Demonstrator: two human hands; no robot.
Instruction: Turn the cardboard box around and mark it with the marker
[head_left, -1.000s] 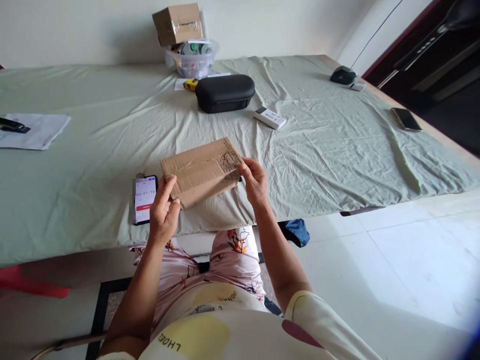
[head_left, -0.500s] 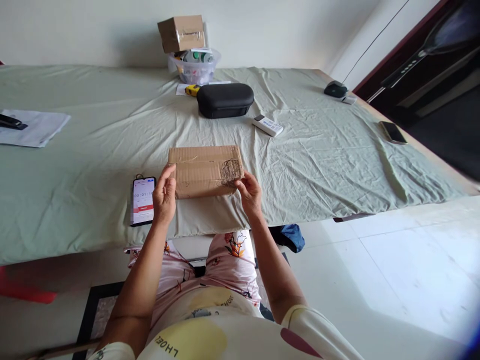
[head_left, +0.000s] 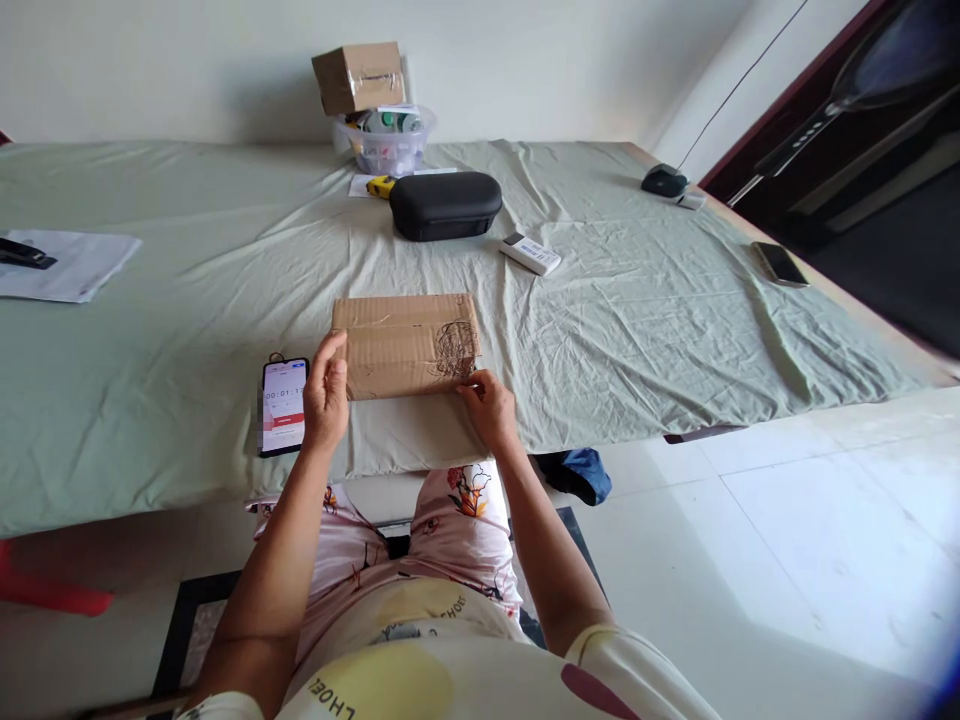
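Note:
A brown cardboard box (head_left: 401, 345) with a dark scribble near its right end lies on the cloth in front of me. My left hand (head_left: 327, 390) holds its left end, the thumb at the near side and the fingers at the edge. At the near right corner, my right hand (head_left: 489, 405) pinches the box between thumb and fingers. A phone (head_left: 283, 405) with a running timer on its screen lies just left of my left hand.
On the green cloth (head_left: 637, 330) beyond the box are a black case (head_left: 446, 206), a small white box (head_left: 531, 254) and a yellow item (head_left: 381, 187). A plastic basket (head_left: 390, 150) carries another carton (head_left: 360, 78). Papers (head_left: 82, 265) lie left, a dark phone (head_left: 780, 264) right.
My right hand has slid from the right end of the box to its near right corner. The box's top now shows more and its near side less. My left hand keeps its hold.

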